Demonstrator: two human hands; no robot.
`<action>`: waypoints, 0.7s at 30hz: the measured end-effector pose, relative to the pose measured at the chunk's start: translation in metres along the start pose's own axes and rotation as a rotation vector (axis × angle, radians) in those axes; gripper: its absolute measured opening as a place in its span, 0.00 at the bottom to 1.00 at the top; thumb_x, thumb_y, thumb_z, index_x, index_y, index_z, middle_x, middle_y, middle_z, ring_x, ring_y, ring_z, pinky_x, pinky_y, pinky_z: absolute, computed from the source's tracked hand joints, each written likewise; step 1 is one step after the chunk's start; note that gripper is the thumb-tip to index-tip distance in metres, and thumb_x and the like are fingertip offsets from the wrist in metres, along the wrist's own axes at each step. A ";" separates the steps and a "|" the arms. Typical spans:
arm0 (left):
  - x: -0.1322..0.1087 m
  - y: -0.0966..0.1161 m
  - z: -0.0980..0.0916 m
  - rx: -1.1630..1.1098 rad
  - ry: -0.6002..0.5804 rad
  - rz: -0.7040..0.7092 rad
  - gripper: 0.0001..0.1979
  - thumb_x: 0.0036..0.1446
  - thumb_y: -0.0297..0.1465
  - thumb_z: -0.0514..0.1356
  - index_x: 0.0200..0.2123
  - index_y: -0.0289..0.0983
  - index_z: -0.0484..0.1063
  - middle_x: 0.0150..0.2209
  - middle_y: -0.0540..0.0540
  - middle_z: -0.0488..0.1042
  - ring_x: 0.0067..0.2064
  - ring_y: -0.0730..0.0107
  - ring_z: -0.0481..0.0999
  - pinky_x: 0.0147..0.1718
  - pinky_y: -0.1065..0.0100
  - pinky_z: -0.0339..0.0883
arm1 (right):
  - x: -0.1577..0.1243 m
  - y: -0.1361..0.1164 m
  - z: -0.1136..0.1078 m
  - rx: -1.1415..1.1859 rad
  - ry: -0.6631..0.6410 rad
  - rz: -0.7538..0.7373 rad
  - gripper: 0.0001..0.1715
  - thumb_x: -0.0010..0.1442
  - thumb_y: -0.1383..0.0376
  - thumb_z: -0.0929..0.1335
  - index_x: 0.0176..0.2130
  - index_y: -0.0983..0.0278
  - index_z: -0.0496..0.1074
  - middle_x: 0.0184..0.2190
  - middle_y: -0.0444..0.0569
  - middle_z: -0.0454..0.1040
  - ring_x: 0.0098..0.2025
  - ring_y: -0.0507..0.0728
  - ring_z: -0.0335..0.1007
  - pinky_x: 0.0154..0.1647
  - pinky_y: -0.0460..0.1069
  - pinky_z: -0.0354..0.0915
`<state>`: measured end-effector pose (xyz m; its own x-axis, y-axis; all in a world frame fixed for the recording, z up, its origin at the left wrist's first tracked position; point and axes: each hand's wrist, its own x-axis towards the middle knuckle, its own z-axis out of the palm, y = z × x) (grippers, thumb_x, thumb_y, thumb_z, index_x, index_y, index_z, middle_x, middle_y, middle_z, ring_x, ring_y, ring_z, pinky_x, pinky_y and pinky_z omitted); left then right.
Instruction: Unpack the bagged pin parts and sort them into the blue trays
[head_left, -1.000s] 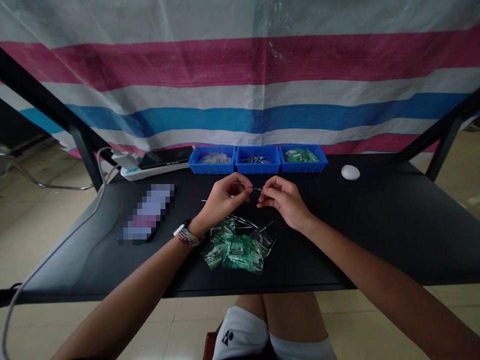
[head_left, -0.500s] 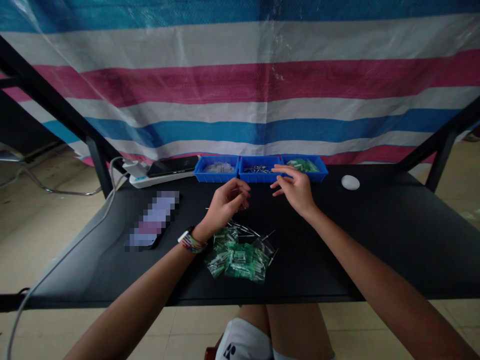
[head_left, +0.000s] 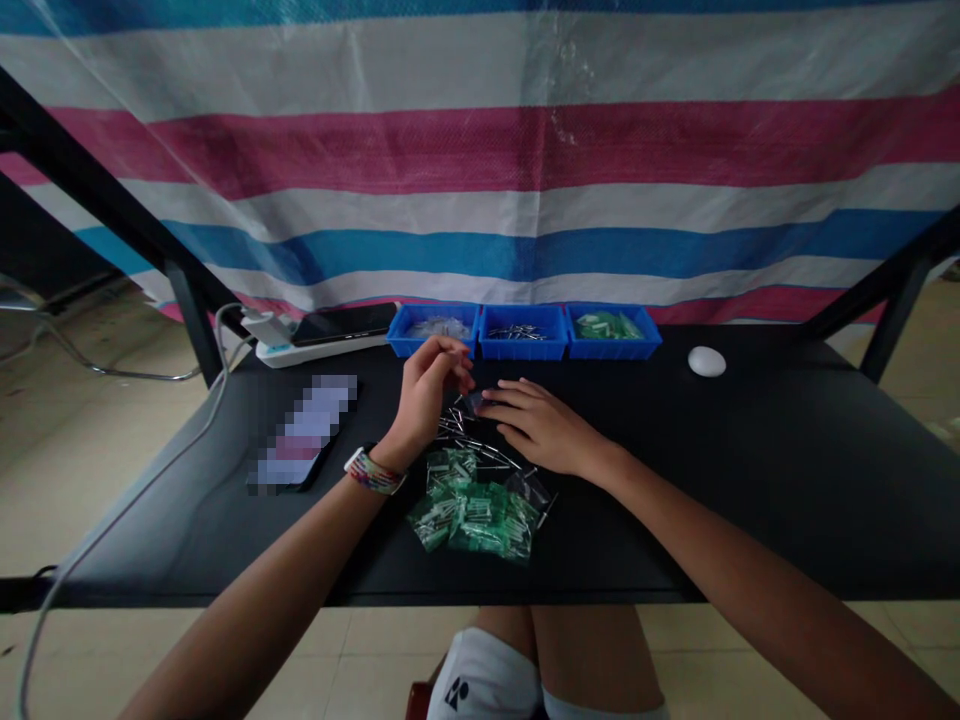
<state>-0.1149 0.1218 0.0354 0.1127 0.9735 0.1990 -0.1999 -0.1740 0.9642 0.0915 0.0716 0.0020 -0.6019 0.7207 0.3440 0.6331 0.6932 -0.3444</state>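
My left hand (head_left: 426, 392) is raised just in front of the left blue bin, its fingers curled together. Whatever its fingertips hold, if anything, is too small to make out. Lower and flatter, my right hand (head_left: 544, 425) reaches left with its fingers stretched out. By its fingertips lies a small clear plastic bag (head_left: 474, 402). Loose metal pins, perhaps screws or rivets (head_left: 480, 447), are scattered on the black table below both hands. Nearer me is a pile of clear packets with green plugs (head_left: 480, 515) and metal pins in them.
Three blue bins stand in a row: whitish pieces in the left bin (head_left: 433, 345), metal pins in the middle bin (head_left: 523, 347), green plugs in the right bin (head_left: 615, 347). A phone (head_left: 307, 435), a power strip (head_left: 322, 352) and a white oval object (head_left: 706, 361) lie around.
My right hand has come down and left from before the bins to the loose pins. My left hand has shifted slightly left and up. The small bag now shows between them.
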 end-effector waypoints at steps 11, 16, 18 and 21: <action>-0.004 -0.001 0.002 0.165 -0.182 0.026 0.10 0.62 0.38 0.63 0.39 0.37 0.74 0.32 0.50 0.74 0.29 0.72 0.76 0.29 0.70 0.69 | -0.008 0.008 -0.017 0.062 0.279 0.115 0.11 0.68 0.72 0.68 0.41 0.63 0.82 0.37 0.52 0.84 0.41 0.60 0.80 0.49 0.57 0.74; -0.009 0.000 0.003 0.361 -0.360 0.064 0.14 0.65 0.42 0.65 0.40 0.36 0.75 0.34 0.48 0.76 0.34 0.69 0.76 0.33 0.69 0.68 | -0.006 0.004 -0.012 0.905 0.466 0.426 0.12 0.68 0.57 0.73 0.43 0.63 0.83 0.38 0.50 0.85 0.34 0.58 0.84 0.39 0.54 0.79; -0.011 -0.001 0.004 0.409 -0.427 0.070 0.16 0.66 0.43 0.66 0.39 0.35 0.75 0.33 0.48 0.75 0.34 0.70 0.74 0.33 0.69 0.66 | -0.006 0.003 -0.012 1.136 0.473 0.508 0.17 0.64 0.52 0.76 0.43 0.63 0.83 0.38 0.50 0.85 0.31 0.57 0.83 0.38 0.54 0.81; -0.013 -0.002 0.007 0.389 -0.456 0.071 0.16 0.65 0.43 0.67 0.37 0.35 0.75 0.32 0.48 0.75 0.33 0.71 0.73 0.33 0.69 0.66 | -0.005 -0.001 -0.016 1.296 0.467 0.554 0.23 0.58 0.49 0.80 0.43 0.63 0.82 0.38 0.50 0.85 0.32 0.57 0.84 0.40 0.55 0.82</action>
<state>-0.1096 0.1090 0.0319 0.5353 0.8106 0.2375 0.1390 -0.3618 0.9218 0.1015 0.0666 0.0144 -0.0690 0.9953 0.0682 -0.2907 0.0453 -0.9557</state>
